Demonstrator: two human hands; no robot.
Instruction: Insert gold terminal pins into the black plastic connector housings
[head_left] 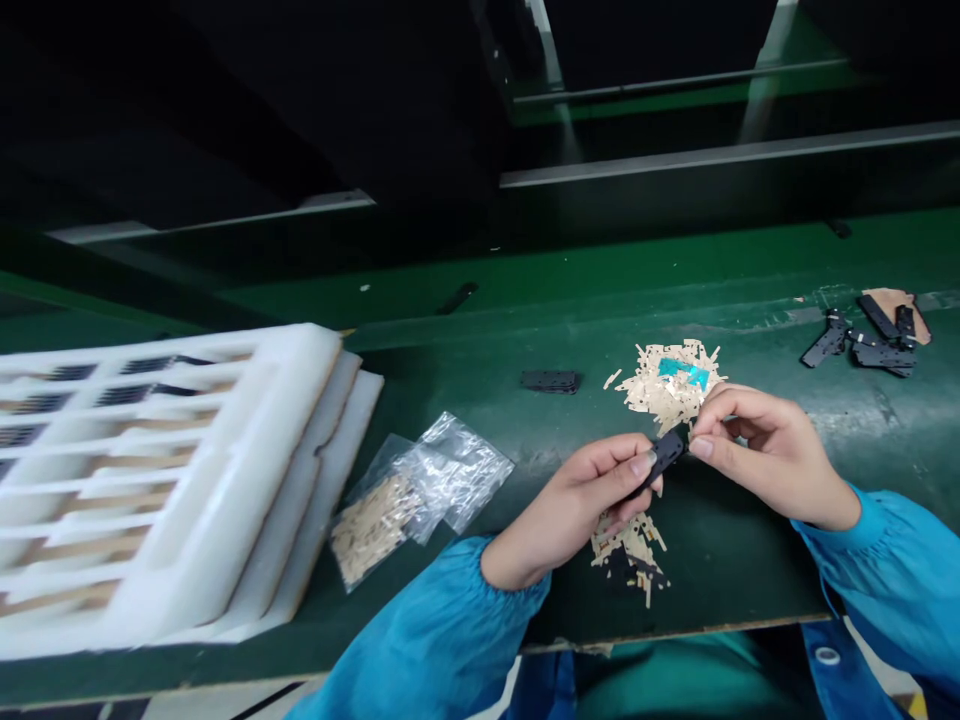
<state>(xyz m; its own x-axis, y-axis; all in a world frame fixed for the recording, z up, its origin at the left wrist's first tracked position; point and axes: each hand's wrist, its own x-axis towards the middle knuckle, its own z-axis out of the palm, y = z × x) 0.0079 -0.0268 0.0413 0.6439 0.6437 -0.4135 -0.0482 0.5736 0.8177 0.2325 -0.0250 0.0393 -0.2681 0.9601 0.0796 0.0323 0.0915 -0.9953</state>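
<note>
My left hand [592, 485] is closed around a small black plastic part [667, 455], thumb on top, tilted up to the right. At the far end of that part, my right hand [757, 440] pinches with thumb and forefinger; whatever lies between those fingertips is too small to make out. Behind the hands lies a pile of thin beige pieces [652, 385] with a teal strip [684, 372] on it. Below my left hand is a second heap of beige and black bits [634, 555], partly hidden by the hand.
White foam trays [292, 500] holding dark parts are stacked at left. Clear plastic bags [457, 470], one with beige pieces [375, 525], lie beside them. A single black part [550, 381] rests mid-table. Several black parts [885, 355] are grouped at far right on the green table [757, 560].
</note>
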